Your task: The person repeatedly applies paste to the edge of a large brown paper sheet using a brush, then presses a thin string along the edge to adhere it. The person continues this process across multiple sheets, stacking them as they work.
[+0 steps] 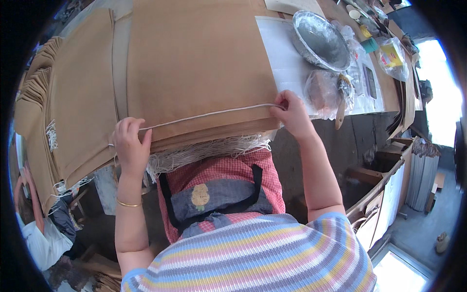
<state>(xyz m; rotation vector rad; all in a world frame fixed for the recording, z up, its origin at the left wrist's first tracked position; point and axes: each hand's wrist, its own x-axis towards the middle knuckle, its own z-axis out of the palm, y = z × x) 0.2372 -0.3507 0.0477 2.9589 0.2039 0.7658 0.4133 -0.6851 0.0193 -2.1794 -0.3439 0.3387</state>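
1. The white cord (209,113) crosses the middle kraft-paper stack (199,58), just in from the near edge and roughly parallel to it. It looks almost straight, presumably because 2 hands keep tension on it from opposite sides.
2. The right hand (293,116) is at the stack's near right corner, thumb and forefinger clamped on the cord; such a pinch likely suits so thin a strand.
3. The left hand (131,143) is at the near left corner. Its thumb and forefinger tips stand apart, with the cord passing at them and reappearing beyond the hand; whether the hidden fingers grip it, I cannot tell. Its low position seems to keep the cord against the paper.
4. A cord fringe (194,151) hangs past the stack's near edge, perhaps left outside so the strands are not trapped between layers.
5. At the worktable (389,92)'s right side, a white sheet (278,48) carries a metal basin (321,41) with pale residue, probably shielding the surface from drips.
6. The brush (340,114) lies beside a clear plastic bag (322,90), its wooden handle jutting over the near edge, apparently convenient for grasping.
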